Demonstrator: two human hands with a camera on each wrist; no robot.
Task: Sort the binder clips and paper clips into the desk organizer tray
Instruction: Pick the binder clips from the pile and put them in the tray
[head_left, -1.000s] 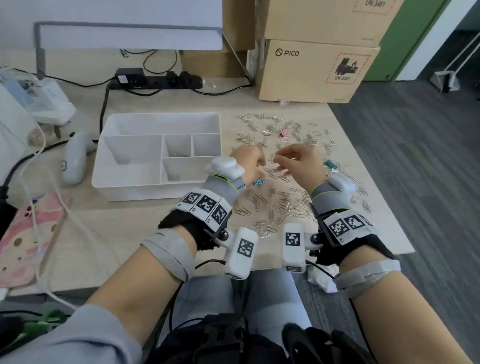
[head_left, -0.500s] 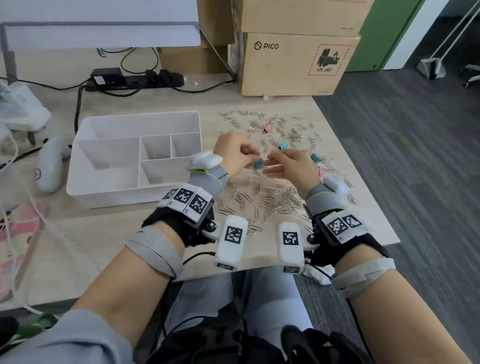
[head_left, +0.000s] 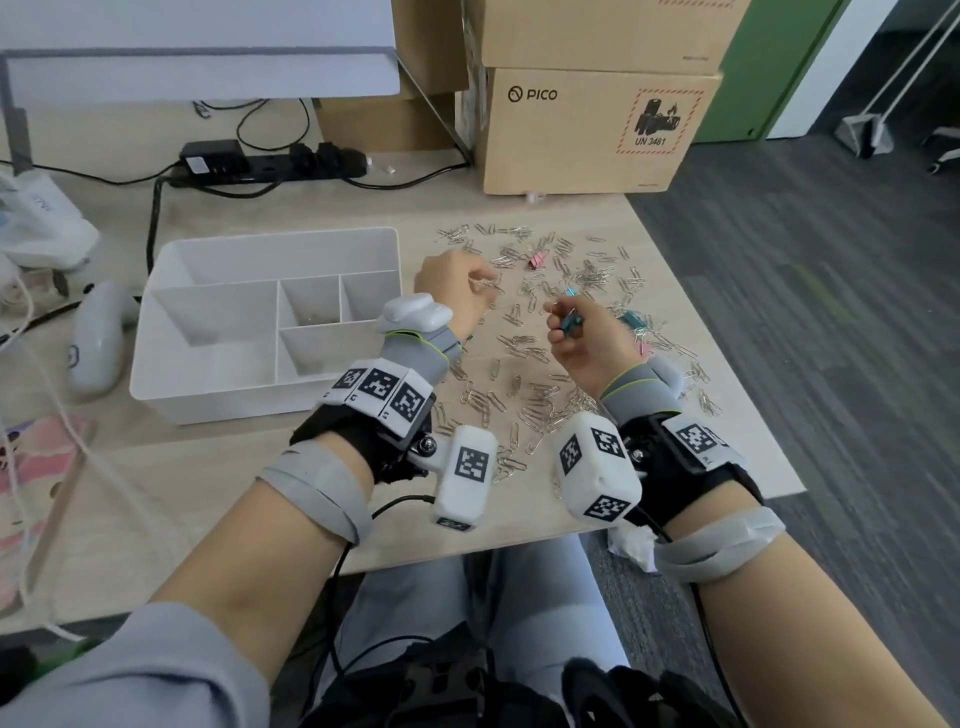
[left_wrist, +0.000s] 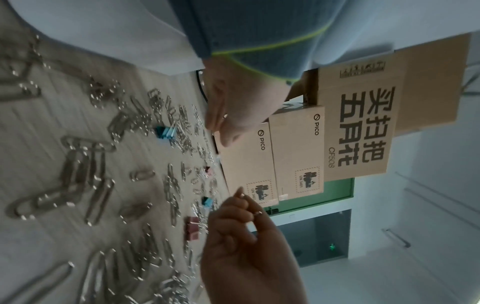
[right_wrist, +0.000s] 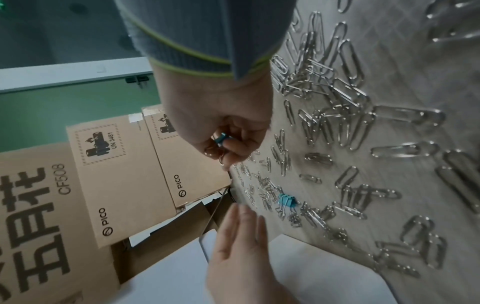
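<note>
My right hand (head_left: 563, 317) hovers over the scattered silver paper clips (head_left: 519, 405) and pinches a teal binder clip (head_left: 570, 326). The right wrist view shows that teal binder clip (right_wrist: 220, 139) between thumb and curled fingers, its wire handles sticking out. My left hand (head_left: 488, 286) hangs a little to the left, beside the white organizer tray (head_left: 234, 405). Its fingers (right_wrist: 239, 218) lie straight, and I see nothing held in them. A pink binder clip (head_left: 538, 260) and another teal binder clip (head_left: 632, 318) lie among the paper clips. The tray's compartments look empty.
Stacked cardboard boxes (head_left: 587, 130) stand at the back right of the desk. A black power strip (head_left: 260, 161) with cables lies behind the tray, and a white controller (head_left: 98, 338) to its left. The desk's right edge drops off just beyond the clips.
The teal binder clip lay on the desk a second ago. Both hands then met on it; now they have parted, the right hand keeps the clip and the left has drawn back.
</note>
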